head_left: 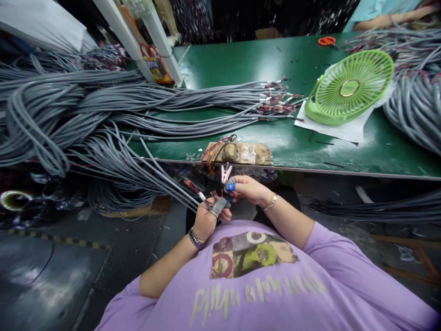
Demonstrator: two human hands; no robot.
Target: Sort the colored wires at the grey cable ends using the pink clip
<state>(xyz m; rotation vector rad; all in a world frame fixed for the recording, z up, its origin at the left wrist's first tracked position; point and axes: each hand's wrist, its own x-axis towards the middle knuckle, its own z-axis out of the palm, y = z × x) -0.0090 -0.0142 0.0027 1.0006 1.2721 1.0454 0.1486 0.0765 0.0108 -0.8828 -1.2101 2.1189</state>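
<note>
My left hand (207,217), with a grey cover on the thumb, is closed around the stripped end of a grey cable (188,195). Fine coloured wires (216,195) fan out above that thumb. Close by on the right, my right hand (246,189) is pinched, with grey and blue covers on its fingertips. It touches or nearly touches the wire ends; what lies between its fingers is too small to make out. Just beyond it, a pink clothespin (226,174) sticks out from a taped wooden block (248,153) at the table's front edge.
A green table (220,62) carries bundles of grey cables (165,99) with bared ends. At the right are a green fan (349,87) on white paper, orange-handled scissors (326,41) and coiled cables (415,108). A white post (161,41) stands at the left. Another person's arm (396,18) shows far right.
</note>
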